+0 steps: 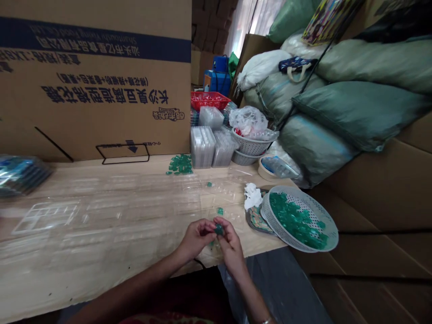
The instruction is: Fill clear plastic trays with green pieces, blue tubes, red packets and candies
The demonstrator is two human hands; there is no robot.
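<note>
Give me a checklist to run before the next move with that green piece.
1. Green piece pinched between left hand and right hand: ok.
2. Piece free of damage: cannot tell, fingers hide most of it.
3. Basket of green pieces close to the right hand: ok.
4. Basket sitting level: not ok, it tilts on a plate.
5. Table near the hands free of strays: not ok, a loose piece lies there.

Hands (211, 238) pinching a small green piece (219, 229); white perforated basket (315, 204) of green pieces just right
</note>
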